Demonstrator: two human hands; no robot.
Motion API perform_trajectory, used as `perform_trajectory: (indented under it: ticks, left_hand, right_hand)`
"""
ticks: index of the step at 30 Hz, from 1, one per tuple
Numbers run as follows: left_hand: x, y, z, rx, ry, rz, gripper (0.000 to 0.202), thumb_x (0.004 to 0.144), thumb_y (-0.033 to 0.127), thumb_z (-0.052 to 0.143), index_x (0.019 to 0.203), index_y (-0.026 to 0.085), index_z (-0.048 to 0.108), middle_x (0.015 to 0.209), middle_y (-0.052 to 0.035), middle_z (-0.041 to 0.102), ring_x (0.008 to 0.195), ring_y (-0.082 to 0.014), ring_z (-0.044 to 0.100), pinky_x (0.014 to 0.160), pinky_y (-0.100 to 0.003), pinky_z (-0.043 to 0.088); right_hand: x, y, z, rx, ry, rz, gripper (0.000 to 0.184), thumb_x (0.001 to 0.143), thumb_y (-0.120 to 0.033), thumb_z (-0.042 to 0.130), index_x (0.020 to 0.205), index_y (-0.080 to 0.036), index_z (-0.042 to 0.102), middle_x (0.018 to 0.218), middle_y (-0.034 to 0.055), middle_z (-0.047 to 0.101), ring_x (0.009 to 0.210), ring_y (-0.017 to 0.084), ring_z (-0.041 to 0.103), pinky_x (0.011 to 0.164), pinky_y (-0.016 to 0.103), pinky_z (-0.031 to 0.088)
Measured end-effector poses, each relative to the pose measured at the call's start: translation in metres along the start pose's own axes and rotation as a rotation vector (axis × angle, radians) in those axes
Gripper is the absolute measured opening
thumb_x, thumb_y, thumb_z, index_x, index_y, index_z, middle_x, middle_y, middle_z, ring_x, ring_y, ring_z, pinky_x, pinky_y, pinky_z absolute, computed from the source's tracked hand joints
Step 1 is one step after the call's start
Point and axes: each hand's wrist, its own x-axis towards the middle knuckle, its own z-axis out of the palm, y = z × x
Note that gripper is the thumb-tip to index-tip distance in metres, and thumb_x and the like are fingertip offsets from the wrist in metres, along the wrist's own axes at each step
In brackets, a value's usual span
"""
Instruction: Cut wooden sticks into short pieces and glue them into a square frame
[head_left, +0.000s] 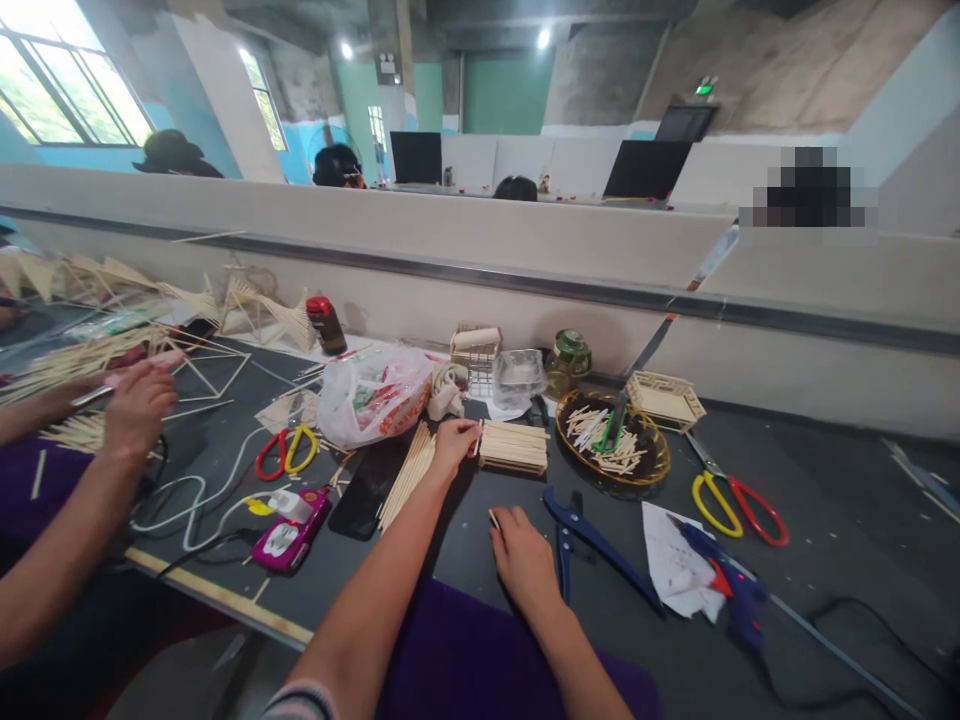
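Observation:
My left hand [453,446] pinches a short wooden stick [477,438] upright at the left end of a small box-like block built of wooden sticks [514,446]. Closer to me, my right hand [523,556] rests low over the dark table, a short stick piece [493,518] between its thumb and forefinger. Beside my left forearm lie long loose sticks [409,472] and a black phone [364,492]. Blue-handled pliers [600,545] lie just right of my right hand. A yellow-rimmed basket [660,462] of short stick pieces stands beyond them.
At right are a blue glue gun [709,560] on paper, its cord, and red-and-yellow scissors [731,500]. A plastic bag [371,395], jar [568,360] and stick tray [664,400] line the partition. A co-worker's hand [139,410] works at left, near a purple power strip [292,530].

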Motion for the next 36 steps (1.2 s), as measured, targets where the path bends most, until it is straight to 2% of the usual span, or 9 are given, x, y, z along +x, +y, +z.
perform_trajectory:
  ticks: [9,18,28,36]
  left_hand:
    - [0.006,0.0,0.004,0.05,-0.018,-0.01,0.015,0.059,0.021,0.073,0.07,0.012,0.068,0.051,0.0016,0.058,0.04,-0.0071,0.047,0.036,-0.017,0.037]
    - [0.006,0.003,0.004,0.088,-0.025,-0.015,0.02,0.059,0.022,0.075,0.076,0.012,0.069,0.052,0.0014,0.059,0.042,-0.0083,0.051,0.037,-0.018,0.038]
    - [0.006,0.002,0.004,0.094,-0.039,-0.005,0.021,0.061,0.024,0.075,0.077,0.013,0.068,0.052,0.0025,0.057,0.04,-0.0078,0.048,0.037,-0.019,0.037]
    - [0.005,0.0,0.004,0.088,-0.04,-0.007,0.022,0.062,0.026,0.075,0.077,0.013,0.067,0.052,0.0036,0.056,0.039,-0.0072,0.047,0.037,-0.019,0.037]
  right_hand:
    - [0.002,-0.001,-0.007,0.01,-0.057,0.028,0.027,0.093,-0.022,0.04,0.115,-0.024,0.056,0.104,0.005,0.059,0.089,0.015,0.061,0.068,0.022,0.041]
    - [0.002,-0.001,-0.01,0.016,-0.055,0.016,0.025,0.092,-0.021,0.041,0.113,-0.024,0.056,0.103,0.0049,0.059,0.091,0.015,0.061,0.068,0.022,0.041]
    - [0.002,0.0,-0.01,0.021,-0.034,0.006,0.024,0.092,-0.02,0.041,0.111,-0.024,0.056,0.101,0.0034,0.059,0.088,0.015,0.061,0.066,0.023,0.04]
    - [0.003,0.0,-0.009,0.02,-0.064,0.024,0.025,0.092,-0.022,0.041,0.112,-0.026,0.055,0.102,0.0031,0.059,0.088,0.015,0.061,0.065,0.023,0.04]
